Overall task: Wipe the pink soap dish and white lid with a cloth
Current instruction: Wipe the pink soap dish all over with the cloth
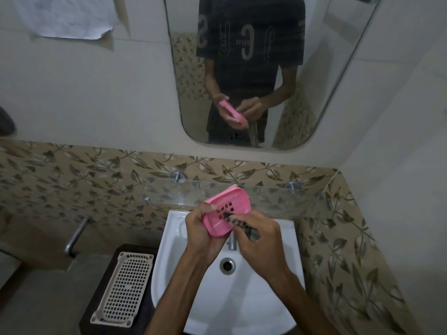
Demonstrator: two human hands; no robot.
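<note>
My left hand (202, 232) grips the pink soap dish (226, 211) over the sink (174, 274); my right hand (260, 240) pinches the cloth (242, 226) against it. The dish is mid-wipe, I judge; the white lid (122, 288) waits on the counter (96, 313)

The pink soap dish (226, 210) is held tilted above the white sink, its hollow side facing the camera, showing 2 rows of small drain holes. A dark patterned cloth (244, 227) presses against its inside. The white lid (123, 286), a perforated rectangular grid, lies flat on a dark stand beside the sink.
</note>
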